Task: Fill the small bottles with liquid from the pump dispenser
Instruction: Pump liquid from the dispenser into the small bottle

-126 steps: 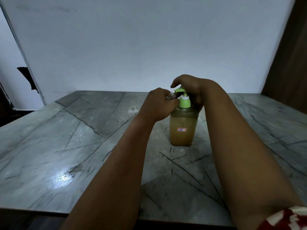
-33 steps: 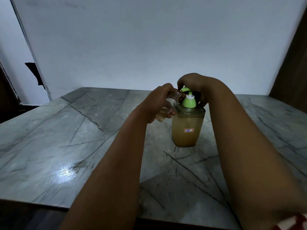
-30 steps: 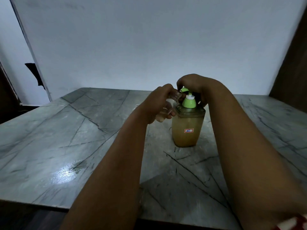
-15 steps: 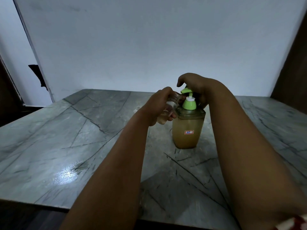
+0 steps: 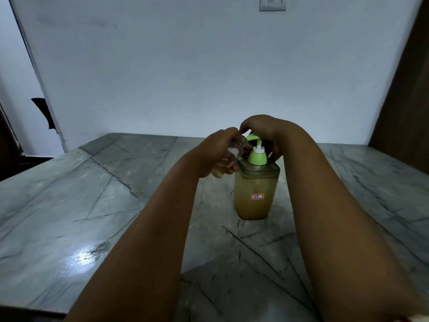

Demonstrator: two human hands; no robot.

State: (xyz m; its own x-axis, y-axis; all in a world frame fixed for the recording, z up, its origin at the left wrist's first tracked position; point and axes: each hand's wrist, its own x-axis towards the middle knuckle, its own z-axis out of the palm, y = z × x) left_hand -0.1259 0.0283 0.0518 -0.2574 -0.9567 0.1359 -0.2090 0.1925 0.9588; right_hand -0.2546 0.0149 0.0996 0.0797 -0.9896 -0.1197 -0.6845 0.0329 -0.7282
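We are working over a grey marble bench [image 5: 69, 205] that fills the lower view, with a pale wall behind it and a wall plate [image 5: 272, 3] at twelve o'clock. The pump dispenser [image 5: 255, 196], amber liquid inside and a small label on its front, stands upright near the centre of the bench. Our right hand [image 5: 267, 133] sits on its green pump head [image 5: 254, 137], fingers curled over the top. At ten o'clock from the dispenser, our left hand [image 5: 213, 152] wraps a firm grip round the small bottle [image 5: 228, 159], tilted with its neck up against the spout; the bottle looks partly filled, pale liquid low in it.

What could go wrong, as we judge it: the bottle mouth is narrow and mostly hidden by our fingers, so a small slip of the left hand would send the next squirt over our knuckles and onto the bench. A hard press could also tip or skid the dispenser on the polished stone, and overfilling is likely, since the level is hard to read in this dim light.

Against the frame half a second ago, the pump head stands higher on its stem, and our view has lifted, bringing the wall plate into sight. Both grips are unchanged.
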